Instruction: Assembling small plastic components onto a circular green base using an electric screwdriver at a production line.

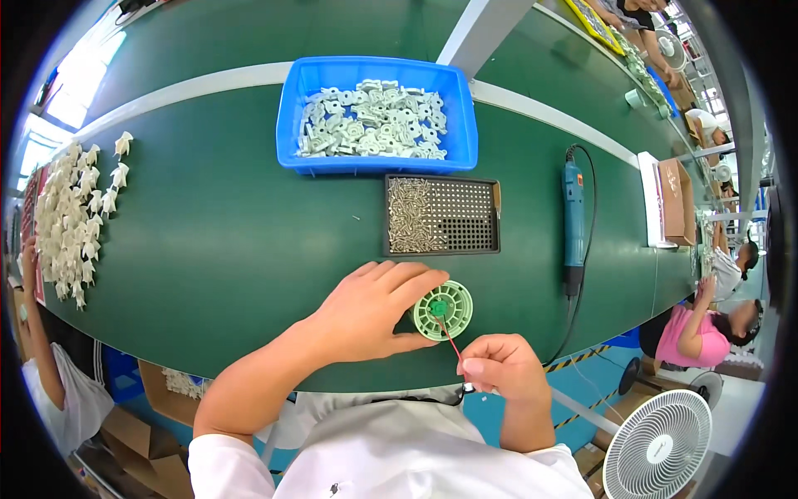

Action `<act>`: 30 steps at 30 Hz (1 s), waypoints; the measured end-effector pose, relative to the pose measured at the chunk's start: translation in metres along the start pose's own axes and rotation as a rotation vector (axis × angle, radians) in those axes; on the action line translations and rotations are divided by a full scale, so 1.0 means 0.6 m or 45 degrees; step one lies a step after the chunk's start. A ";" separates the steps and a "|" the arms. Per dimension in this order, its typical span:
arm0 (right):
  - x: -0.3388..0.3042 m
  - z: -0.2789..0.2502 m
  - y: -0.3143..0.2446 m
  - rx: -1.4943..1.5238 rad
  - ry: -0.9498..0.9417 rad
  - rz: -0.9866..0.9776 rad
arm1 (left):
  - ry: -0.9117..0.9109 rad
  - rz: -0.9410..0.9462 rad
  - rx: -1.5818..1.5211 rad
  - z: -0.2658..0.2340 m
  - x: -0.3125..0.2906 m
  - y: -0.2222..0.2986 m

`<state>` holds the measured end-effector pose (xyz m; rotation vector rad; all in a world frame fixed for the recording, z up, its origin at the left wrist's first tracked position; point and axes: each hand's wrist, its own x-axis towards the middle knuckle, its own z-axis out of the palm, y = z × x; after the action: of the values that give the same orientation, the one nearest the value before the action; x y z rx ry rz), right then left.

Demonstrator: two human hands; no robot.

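Observation:
A light green round plastic part (456,298) with a spoked face and a darker green centre stands at the near edge of the bench. My left hand (378,303) is wrapped around its left side, thumb below and fingers above. A thin red wire (449,336) runs from the part's centre toward me. My right hand (501,366) pinches the wire's lower end between thumb and fingers. What lies right at those fingertips is too small to make out. Beyond the part sits a black tray (459,214) with small metal screws (411,218) heaped on its left side.
A blue bin (378,163) of pale plastic pieces stands behind the tray. To the right lies a corded blue electric screwdriver (573,220). Many white parts (76,212) cover the far left. A cardboard box (676,202) stands at right, a fan (658,447) lower right. Other people work around.

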<state>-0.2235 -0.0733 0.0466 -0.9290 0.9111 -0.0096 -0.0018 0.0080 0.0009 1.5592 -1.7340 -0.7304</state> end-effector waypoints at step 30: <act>0.017 -0.003 0.013 0.606 -0.256 -0.084 | 0.040 0.033 -0.040 0.000 -0.001 -0.002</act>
<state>-0.2212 -0.0735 0.0340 -0.5041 0.6500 -0.1792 -0.0010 0.0084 -0.0001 1.5169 -1.7087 -0.7133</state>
